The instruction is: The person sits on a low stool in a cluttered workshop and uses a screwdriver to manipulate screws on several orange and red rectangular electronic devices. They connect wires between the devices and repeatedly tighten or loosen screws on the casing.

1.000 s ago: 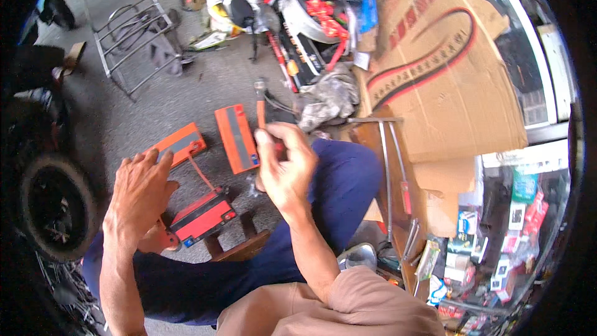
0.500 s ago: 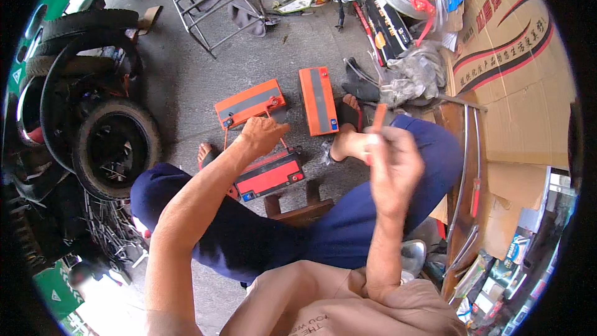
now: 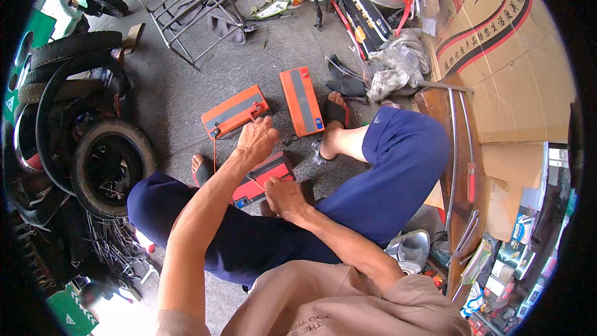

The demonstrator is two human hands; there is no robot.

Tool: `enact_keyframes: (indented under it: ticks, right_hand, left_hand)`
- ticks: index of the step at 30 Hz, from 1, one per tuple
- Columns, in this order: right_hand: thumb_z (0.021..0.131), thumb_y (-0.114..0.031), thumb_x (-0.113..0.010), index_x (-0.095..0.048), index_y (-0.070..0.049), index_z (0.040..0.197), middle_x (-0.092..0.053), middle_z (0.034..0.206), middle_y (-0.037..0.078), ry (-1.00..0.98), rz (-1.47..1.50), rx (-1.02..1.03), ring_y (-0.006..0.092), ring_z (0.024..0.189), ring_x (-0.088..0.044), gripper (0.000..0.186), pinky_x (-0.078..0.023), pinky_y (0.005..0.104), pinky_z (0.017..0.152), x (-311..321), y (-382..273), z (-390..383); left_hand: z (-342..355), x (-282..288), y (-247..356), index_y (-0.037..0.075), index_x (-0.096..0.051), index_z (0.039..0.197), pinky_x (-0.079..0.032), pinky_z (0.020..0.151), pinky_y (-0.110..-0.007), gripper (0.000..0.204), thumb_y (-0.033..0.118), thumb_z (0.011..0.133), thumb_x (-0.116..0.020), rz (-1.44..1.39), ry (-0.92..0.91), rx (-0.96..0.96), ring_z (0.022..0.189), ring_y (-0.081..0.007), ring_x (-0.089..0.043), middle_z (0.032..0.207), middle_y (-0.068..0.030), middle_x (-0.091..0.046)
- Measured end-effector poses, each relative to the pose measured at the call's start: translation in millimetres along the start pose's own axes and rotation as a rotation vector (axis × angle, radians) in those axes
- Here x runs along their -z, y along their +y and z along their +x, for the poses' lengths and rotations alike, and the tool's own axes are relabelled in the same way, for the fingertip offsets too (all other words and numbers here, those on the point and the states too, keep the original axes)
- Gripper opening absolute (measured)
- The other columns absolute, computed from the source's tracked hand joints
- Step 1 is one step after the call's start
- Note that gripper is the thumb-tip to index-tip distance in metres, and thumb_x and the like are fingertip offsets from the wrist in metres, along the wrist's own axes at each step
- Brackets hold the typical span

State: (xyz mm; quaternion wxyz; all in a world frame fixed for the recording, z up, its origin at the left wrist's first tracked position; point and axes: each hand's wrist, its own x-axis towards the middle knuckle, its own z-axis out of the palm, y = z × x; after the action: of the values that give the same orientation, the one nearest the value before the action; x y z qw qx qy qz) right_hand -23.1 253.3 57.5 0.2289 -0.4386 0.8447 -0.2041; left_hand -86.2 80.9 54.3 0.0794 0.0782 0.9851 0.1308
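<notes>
Three batteries are on the ground between my feet. An orange battery with a grey stripe (image 3: 231, 116) lies tilted at the left, and another orange battery (image 3: 301, 102) lies to its right. The nearer red-and-black battery (image 3: 277, 171) is partly hidden by my hands. My left hand (image 3: 257, 141) is closed beside the right terminal of the left orange battery; what its fingers pinch is hidden. A thin reddish wire (image 3: 215, 154) runs down from that battery's left terminal. Over the red-and-black battery, my right hand (image 3: 286, 198) is closed on a thin orange-brown piece, too small to name.
Stacked tires (image 3: 112, 168) stand at the left. A metal rack (image 3: 193, 15) lies farther off. At the right are a wooden bench (image 3: 461, 149) with metal rods and a large cardboard box (image 3: 510, 56). Grey plastic sheeting (image 3: 398, 65) and bags sit at the far right.
My right hand has come down and left from its raised place over my right knee to the red-and-black battery. My left hand stays near the left orange battery. The view has shifted slightly.
</notes>
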Motion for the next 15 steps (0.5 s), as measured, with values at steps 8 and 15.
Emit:
enact_keyframes:
  ticks: [8, 15]
  right_hand:
    - [0.075, -0.009, -0.060, -0.061, -0.002, 0.088, -0.063, 0.089, 0.015, 0.124, -0.055, 0.057, 0.0297, 0.085, -0.063, 0.015, -0.052, 0.0421, 0.078, -13.7, -0.6, 7.9]
    - [0.078, -0.008, -0.066, -0.056, -0.001, 0.091, -0.057, 0.088, 0.019, 0.631, 0.304, -0.477, 0.0389, 0.086, -0.058, 0.017, -0.047, 0.0459, 0.075, 26.2, 35.0, 25.5]
  left_hand:
    - [-6.1, -14.7, 1.7, 0.008, -0.071, 0.089, -0.050, 0.080, -0.046, 0.012, 0.009, 0.079, -0.063, -0.345, 0.134, 0.103, 0.094, -0.0348, -0.059, 0.094, -0.0121, -0.064]
    - [7.7, -6.9, 8.6, 0.003, -0.064, 0.079, -0.049, 0.077, -0.048, 0.009, 0.012, 0.076, -0.062, -0.343, -0.045, 0.159, 0.090, -0.0380, -0.060, 0.084, -0.0174, -0.064]
